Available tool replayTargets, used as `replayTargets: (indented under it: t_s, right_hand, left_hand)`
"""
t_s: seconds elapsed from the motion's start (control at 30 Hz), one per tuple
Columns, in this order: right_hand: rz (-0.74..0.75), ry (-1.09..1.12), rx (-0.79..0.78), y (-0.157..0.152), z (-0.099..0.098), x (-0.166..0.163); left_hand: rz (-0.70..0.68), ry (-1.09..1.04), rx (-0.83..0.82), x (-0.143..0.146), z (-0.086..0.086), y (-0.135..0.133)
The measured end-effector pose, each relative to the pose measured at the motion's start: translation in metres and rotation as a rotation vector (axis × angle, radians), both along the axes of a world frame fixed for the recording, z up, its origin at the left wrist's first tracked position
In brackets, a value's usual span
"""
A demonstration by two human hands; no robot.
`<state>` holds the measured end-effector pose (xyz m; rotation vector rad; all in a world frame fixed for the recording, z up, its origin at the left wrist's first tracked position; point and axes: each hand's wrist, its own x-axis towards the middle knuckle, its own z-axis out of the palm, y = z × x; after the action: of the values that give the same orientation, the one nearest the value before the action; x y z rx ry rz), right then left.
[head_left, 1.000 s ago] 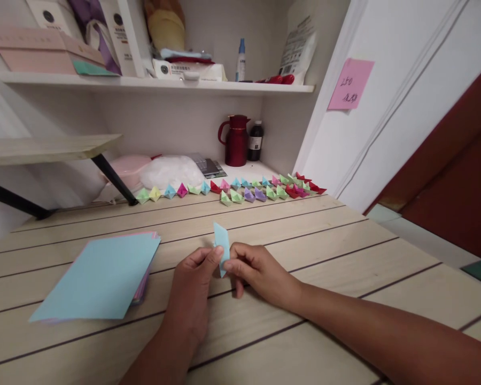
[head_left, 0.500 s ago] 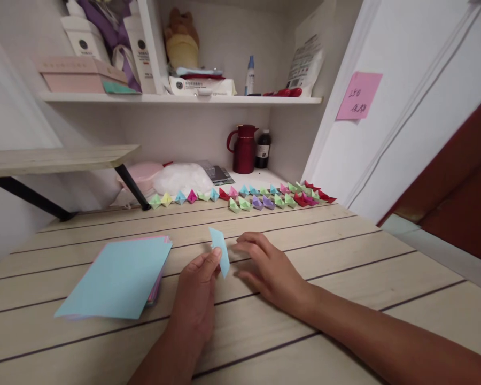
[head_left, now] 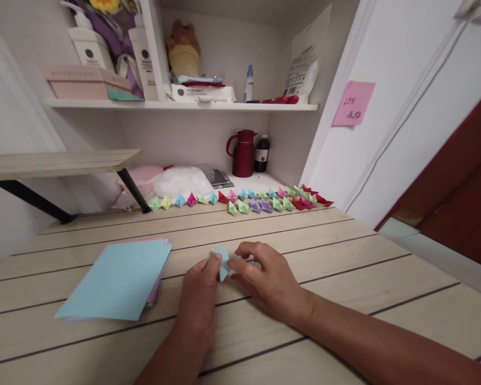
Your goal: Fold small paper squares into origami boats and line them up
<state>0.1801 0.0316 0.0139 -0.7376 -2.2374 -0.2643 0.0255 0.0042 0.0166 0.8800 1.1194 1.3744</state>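
A small folded piece of light blue paper is pinched between my two hands just above the wooden table. My left hand grips its left side with thumb and fingers closed. From the right, my right hand closes its fingertips on the paper's other side. Most of the paper is hidden by my fingers. A stack of coloured square sheets, light blue on top, lies to the left of my hands.
Several small folded paper boats in many colours line the table's far edge. Behind them stand a red jug, a dark bottle and a white plastic bag. A shelf carries boxes and bottles. A pink note sticks to the right wall.
The blue paper stood tall in my left hand while my right hand let go; now both hands pinch it again and it looks shorter, lower to the table.
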Motion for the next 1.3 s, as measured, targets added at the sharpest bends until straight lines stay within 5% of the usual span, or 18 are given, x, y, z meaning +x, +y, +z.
replayTargets:
  t_s: [0.23,0.47,0.57,0.7,0.87,1.1,1.3]
  right_hand:
    - [0.164,0.210,-0.222,0.000,0.002,-0.002]
    - [0.234,1.057,-1.086,0.021,0.001,0.000]
    - [0.320,1.243,-1.273,0.024,0.000,0.002]
    - [0.402,1.289,-1.381,0.021,0.000,0.003]
    - [0.424,1.304,-1.444,0.020,0.000,0.006]
    - [0.420,1.153,-1.449,0.018,-0.001,0.009]
    - [0.398,1.075,-1.448,0.015,0.000,0.007]
  left_hand:
    - [0.096,0.254,0.034,0.008,-0.002,-0.003]
    - [0.184,0.300,0.102,0.017,-0.005,-0.002]
    - [0.288,0.260,0.112,0.021,-0.015,0.005]
    - [0.358,0.305,0.242,0.021,-0.024,0.011]
    - [0.044,0.284,0.153,0.013,-0.012,0.005]
    - [0.108,0.362,0.080,0.009,0.005,-0.002]
    - [0.045,0.409,0.027,0.004,0.002,0.000]
